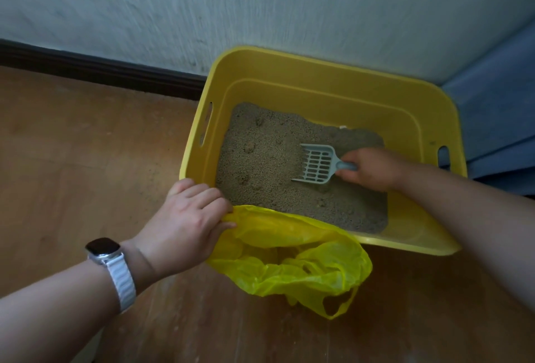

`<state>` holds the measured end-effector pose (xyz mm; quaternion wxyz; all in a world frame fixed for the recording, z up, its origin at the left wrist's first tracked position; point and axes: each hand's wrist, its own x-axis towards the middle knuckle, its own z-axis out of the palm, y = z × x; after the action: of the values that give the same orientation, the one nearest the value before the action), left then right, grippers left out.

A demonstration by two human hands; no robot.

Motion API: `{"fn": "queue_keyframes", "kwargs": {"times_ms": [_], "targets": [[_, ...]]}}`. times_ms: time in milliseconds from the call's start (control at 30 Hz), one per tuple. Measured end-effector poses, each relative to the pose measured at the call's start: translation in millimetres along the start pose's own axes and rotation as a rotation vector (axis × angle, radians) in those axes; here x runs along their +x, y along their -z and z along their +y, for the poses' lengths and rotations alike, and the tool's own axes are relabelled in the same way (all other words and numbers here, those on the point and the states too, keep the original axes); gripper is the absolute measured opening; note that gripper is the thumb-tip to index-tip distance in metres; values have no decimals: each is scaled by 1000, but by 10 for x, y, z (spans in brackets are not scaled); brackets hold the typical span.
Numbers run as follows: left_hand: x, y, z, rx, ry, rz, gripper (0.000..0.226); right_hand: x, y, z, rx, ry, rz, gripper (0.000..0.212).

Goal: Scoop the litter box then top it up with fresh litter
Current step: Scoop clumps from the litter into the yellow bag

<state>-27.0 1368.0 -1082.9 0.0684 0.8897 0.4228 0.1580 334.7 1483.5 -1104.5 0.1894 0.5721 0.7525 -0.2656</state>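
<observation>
Gripping scoop (315, 164) handle w/ R hand (373, 168), blade in litter (260, 160); pinching yellow bag (289, 261) rim w/ L hand (185, 223), beside box (318, 67).

Readable text: none anywhere in the frame.
watch (102, 247), lower left: screen dark, no digits legible.
litter box (318, 73), centre: plain yellow walls, no label legible.
bag (304, 270), lower centre: no print legible.
scoop (315, 164), centre right: no marking legible.
</observation>
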Motion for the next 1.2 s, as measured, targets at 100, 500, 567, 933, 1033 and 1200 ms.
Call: {"fn": "queue_keyframes", "kwargs": {"times_ms": [100,500,567,933,1033,1200], "targets": [[-10,6,6,2,6,1,29,115,-53,-102,12,51,19,21],[-14,-11,11,3,-7,-9,31,468,10,-595,-24,142,34,27],[-8,-20,18,10,-9,2,33,520,7,-728,-34,150,44,27],[-16,-71,10,26,-23,67,31,655,-256,-985,171,105,97,19],[-18,-74,11,28,-23,69,33,653,-291,-948,196,117,117,18],[-20,-66,13,45,-20,44,32,544,-249,-932,232,148,146,22]]}}
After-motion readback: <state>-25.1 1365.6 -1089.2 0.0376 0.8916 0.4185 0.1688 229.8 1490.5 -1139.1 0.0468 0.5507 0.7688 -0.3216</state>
